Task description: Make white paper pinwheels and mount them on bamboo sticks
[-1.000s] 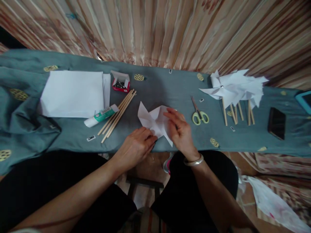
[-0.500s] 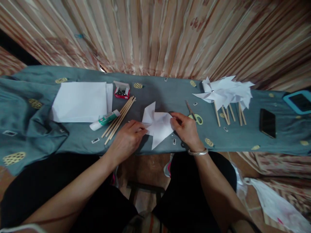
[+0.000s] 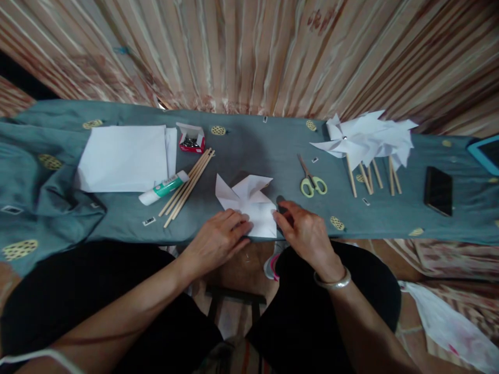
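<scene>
White paper pinwheel [image 3: 250,198], blades partly raised, lies on blue-green cloth [image 3: 253,145]

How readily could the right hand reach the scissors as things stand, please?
Probably yes: the scissors lie just beyond the right hand, with only cloth visible between them, though the hand touches the paper.

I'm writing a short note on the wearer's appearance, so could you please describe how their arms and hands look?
The left hand and right hand are ungloved, and the forearms show no sleeves. A shiny silver bangle circles the right wrist. A thin white band curves across the lower-left corner; whether it is worn is unclear.
</scene>
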Motion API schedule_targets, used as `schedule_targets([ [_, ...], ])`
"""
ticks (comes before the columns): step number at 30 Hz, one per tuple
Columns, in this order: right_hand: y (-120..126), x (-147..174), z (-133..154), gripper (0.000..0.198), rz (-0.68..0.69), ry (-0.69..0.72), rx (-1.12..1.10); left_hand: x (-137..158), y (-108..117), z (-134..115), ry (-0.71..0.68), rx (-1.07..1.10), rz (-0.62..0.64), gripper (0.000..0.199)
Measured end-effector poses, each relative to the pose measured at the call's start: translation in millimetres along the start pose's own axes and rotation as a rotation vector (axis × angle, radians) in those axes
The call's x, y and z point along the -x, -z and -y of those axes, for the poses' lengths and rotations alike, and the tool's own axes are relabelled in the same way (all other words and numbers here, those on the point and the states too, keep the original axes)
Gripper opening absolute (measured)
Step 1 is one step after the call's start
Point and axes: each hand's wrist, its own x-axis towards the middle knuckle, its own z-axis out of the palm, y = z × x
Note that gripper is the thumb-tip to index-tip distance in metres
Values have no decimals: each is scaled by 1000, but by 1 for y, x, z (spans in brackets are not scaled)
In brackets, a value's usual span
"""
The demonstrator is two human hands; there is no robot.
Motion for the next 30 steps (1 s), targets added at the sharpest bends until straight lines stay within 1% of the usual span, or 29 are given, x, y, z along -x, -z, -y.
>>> schedule_targets([
  [2, 4, 1, -2, 32, -74, 57, 7, 0, -2, 1, 0, -4, -14, 17],
  [4, 7, 1, -2, 28, -138, 111, -58, -1, -1, 2, 0, -12, -23, 18],
  [5, 9, 1, -2, 26, -147, 137, -111, -1, 0, 2, 0, -15, -23, 18],
  [7, 11, -1, -2, 24, -120, 178, -227, 1, 1, 2, -3, -26, -30, 19],
  [9, 11, -2, -2, 25, -58, 208, -328, 3, 2, 2, -9, -47, -34, 19],
  [12, 9, -3, -2, 29, 22, 232, -426, 6, 2, 2, -7, -77, -30, 20],
  [14, 5, -3, 0, 28, 69, 239, -473, 7, 3, 2, -13, -75, -29, 20],
  [17, -1, -3, 5, 21, 100, 225, -562, 7, 4, 1, -20, -68, -21, 20],
  [19, -5, -4, 9, 15, 86, 214, -611, 7, 4, 0, -16, -70, -18, 20],
  [22, -9, -6, 15, 9, 28, 207, -589, 8, 2, -1, 18, -54, -38, 23],
  [24, -11, -7, 18, 8, -15, 207, -516, 8, 1, -2, 72, -20, -45, 30],
  [26, -13, -7, 21, 9, -44, 216, -436, 8, 2, -2, 103, 21, -22, 38],
  [28, -15, -6, 24, 10, -62, 228, -367, 7, 4, -2, 85, 41, 22, 41],
  [30, -17, -6, 26, 11, -81, 239, -308, 7, 5, -2, 44, 38, 50, 37],
])
